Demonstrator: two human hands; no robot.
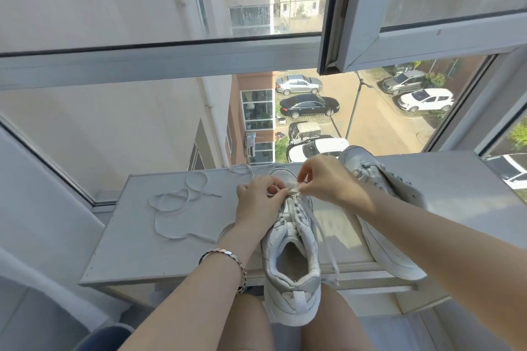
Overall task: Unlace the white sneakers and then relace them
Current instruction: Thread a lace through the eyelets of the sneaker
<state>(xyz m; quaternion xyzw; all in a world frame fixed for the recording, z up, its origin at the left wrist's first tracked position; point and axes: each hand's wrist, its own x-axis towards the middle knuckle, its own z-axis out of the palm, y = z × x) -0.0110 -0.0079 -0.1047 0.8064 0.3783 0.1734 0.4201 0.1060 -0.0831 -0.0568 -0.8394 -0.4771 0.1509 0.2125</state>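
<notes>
On the pale desk [119,251] by the window, a white sneaker [291,262] stands upright with its heel overhanging the near edge, toe pointing toward the glass. Both hands meet over its lowest eyelets, near the toe. The left hand [258,202] rests on the sneaker's left side, its fingers [273,186] curled closed and pinching the lace [320,234] at the eyelet row. The right hand [322,179] comes in from the other side, thumb and forefinger pinched shut on the lace tip between the two hands. One free end of that lace trails down the sneaker's right flank and hangs past the desk edge. A second sneaker [379,208] lies tipped on its side to the right, partly hidden behind the right forearm, sole facing right. To the left, well apart from both shoes, a loose lace [174,208] lies in open loops on the desk surface. A beaded bracelet [225,258] circles the left wrist.
</notes>
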